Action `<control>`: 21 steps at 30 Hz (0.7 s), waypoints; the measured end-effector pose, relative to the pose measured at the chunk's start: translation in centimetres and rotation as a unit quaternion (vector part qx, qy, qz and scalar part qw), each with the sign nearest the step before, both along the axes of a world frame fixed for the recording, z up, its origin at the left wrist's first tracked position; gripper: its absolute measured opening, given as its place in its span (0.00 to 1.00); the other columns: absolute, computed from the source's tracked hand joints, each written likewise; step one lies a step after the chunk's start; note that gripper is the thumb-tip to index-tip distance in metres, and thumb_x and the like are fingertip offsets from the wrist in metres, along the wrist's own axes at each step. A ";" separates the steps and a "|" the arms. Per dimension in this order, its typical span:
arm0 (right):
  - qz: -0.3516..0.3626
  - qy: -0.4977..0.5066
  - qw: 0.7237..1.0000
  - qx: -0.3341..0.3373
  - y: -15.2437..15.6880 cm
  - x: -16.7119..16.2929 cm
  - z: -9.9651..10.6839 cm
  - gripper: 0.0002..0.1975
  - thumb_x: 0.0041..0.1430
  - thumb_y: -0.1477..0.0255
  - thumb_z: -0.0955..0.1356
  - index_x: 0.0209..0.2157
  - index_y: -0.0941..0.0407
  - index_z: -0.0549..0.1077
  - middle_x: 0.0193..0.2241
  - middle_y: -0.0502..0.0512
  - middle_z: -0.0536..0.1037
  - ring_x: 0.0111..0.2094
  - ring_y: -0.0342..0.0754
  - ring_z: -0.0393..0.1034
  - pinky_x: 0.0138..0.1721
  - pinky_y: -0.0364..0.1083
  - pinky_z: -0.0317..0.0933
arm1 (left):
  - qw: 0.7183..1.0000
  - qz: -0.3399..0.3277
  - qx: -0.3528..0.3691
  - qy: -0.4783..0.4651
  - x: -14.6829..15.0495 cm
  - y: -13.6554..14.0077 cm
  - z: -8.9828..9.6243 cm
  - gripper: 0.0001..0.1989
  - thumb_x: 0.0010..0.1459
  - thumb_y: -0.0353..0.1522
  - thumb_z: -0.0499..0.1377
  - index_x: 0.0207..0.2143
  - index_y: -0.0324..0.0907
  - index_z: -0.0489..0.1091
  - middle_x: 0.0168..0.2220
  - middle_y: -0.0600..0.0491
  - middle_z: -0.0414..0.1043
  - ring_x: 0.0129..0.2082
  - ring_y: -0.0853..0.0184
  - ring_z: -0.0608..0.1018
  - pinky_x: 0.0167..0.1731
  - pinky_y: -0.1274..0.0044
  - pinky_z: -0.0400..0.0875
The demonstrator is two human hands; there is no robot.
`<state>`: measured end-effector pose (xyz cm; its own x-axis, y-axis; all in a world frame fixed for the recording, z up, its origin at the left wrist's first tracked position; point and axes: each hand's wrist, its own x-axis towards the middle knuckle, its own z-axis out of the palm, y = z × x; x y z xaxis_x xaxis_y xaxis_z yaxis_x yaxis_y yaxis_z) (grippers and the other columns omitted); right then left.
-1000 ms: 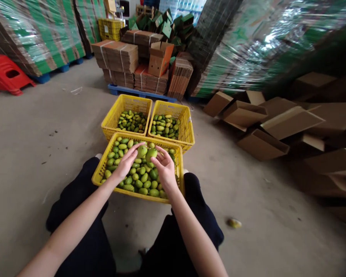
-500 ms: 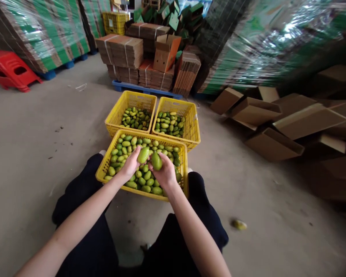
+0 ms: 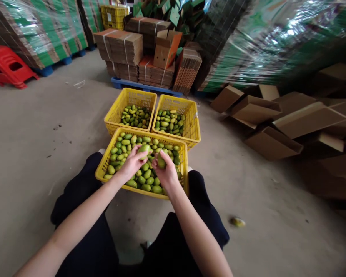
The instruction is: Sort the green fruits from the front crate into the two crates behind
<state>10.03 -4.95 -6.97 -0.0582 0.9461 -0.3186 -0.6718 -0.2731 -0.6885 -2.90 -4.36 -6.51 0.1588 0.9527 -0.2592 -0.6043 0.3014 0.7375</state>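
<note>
My left hand (image 3: pixel 135 161) is closed around a light green mango (image 3: pixel 144 149), thumb and fingers on its sides. Close by on the right, my right hand (image 3: pixel 166 172) grips a second, darker green mango (image 3: pixel 162 161), partly hidden by the fingers. Both hands are above a yellow plastic crate (image 3: pixel 103 169) that stands between my knees. Many small green and yellowish mangoes (image 3: pixel 146 181) fill its bottom.
Two more yellow crates, a left one (image 3: pixel 112 120) and a right one (image 3: pixel 193 127), hold similar fruit behind. Bundled flat cartons (image 3: pixel 123 48) lie on a blue pallet (image 3: pixel 144 87). Open cardboard boxes (image 3: pixel 256 109) are heaped right. A red stool (image 3: pixel 11 67) stands left; one fruit (image 3: pixel 237 221) lies on the floor.
My hands have drawn slightly apart, the right one moving rightward with its mango. The fingers of both hands have shifted around the fruit, which is turned differently.
</note>
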 end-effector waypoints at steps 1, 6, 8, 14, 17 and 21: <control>0.004 0.002 1.000 -0.011 0.1 0.0 -0.1 0.15 0.46 0.63 0.74 0.25 0.53 0.65 0.22 0.44 0.69 0.20 0.40 0.59 0.21 0.42 0.55 | 1.000 -0.008 -0.001 0.004 0.0 0.1 0.0 0.08 0.50 0.33 0.64 0.32 0.40 0.68 0.28 0.55 0.72 0.21 0.77 0.65 0.23 0.81 0.59; 0.007 0.000 0.999 -0.032 0.2 -0.2 -0.4 0.12 0.51 0.60 0.70 0.25 0.53 0.71 0.24 0.49 0.74 0.21 0.42 0.58 0.20 0.43 0.55 | 1.000 -0.006 -0.024 0.018 0.2 0.4 -0.1 0.15 0.60 0.40 0.55 0.31 0.37 0.71 0.24 0.53 0.69 0.18 0.76 0.61 0.19 0.80 0.55; 0.014 -0.002 0.999 -0.036 0.2 -0.3 -0.4 0.13 0.51 0.59 0.70 0.26 0.54 0.72 0.21 0.49 0.73 0.20 0.42 0.58 0.19 0.43 0.55 | 1.000 0.000 -0.030 0.008 0.4 0.4 -0.2 0.12 0.60 0.38 0.55 0.33 0.37 0.71 0.26 0.53 0.71 0.20 0.75 0.63 0.20 0.81 0.56; 0.026 -0.006 0.999 -0.027 0.5 0.2 -0.4 0.14 0.52 0.57 0.69 0.30 0.54 0.73 0.20 0.48 0.71 0.18 0.41 0.58 0.17 0.43 0.53 | 0.999 -0.005 -0.038 -0.004 0.5 0.5 -0.2 0.10 0.61 0.34 0.53 0.39 0.39 0.71 0.27 0.53 0.70 0.22 0.73 0.68 0.18 0.81 0.56; 0.059 0.026 0.998 -0.025 0.5 0.7 -0.4 0.10 0.51 0.61 0.67 0.27 0.54 0.71 0.22 0.49 0.72 0.16 0.40 0.55 0.17 0.43 0.52 | 0.997 -0.042 -0.067 -0.024 0.1 0.5 -0.1 0.10 0.61 0.34 0.50 0.32 0.39 0.67 0.24 0.53 0.68 0.16 0.75 0.63 0.16 0.82 0.55; 0.113 0.044 0.992 -0.029 0.5 1.0 -0.7 0.09 0.48 0.64 0.66 0.22 0.55 0.67 0.24 0.52 0.73 0.16 0.40 0.54 0.18 0.44 0.53 | 0.991 -0.083 -0.096 -0.051 -0.3 0.5 -0.4 0.10 0.59 0.33 0.49 0.28 0.39 0.65 0.24 0.52 0.68 0.15 0.76 0.62 0.16 0.81 0.57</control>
<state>11.07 -4.41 -7.63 -0.2958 0.8863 -0.3565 -0.6454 -0.4605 -0.6094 -3.24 -3.87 -6.90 0.3439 0.8461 -0.4073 -0.6030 0.5315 0.5949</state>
